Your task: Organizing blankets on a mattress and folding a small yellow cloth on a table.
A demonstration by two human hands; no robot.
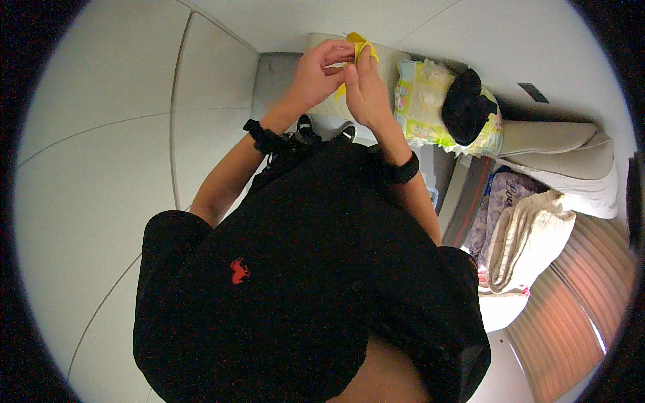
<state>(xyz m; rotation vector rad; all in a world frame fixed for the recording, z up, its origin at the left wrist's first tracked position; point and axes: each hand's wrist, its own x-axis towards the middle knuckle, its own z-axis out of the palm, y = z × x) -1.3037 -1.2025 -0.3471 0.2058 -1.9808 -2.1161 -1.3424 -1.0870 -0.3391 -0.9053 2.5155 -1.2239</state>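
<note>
A crumpled piece of thin yellow material [357,39], cloth or paper, is between my two hands at the top of the view. My left hand [322,70] has thumb and fingers bent towards each other at its edge. From the other side, the fingers of my right hand [369,93] press against it. Another bit of yellow shows below, between the palms. The fingertips partly cover the material, so its full shape is hidden. Both wrists wear black bands. Beneath the hands is a beige padded surface [390,58].
To the right, a green-and-white patterned pack [423,95], apparently diapers, carries a black soft item [462,108]. Beyond are beige cushions [549,136], a folded cream blanket [529,237] and a striped blind [554,322]. Pale wall panels [101,166] rise at left. My shoes [347,132] show below.
</note>
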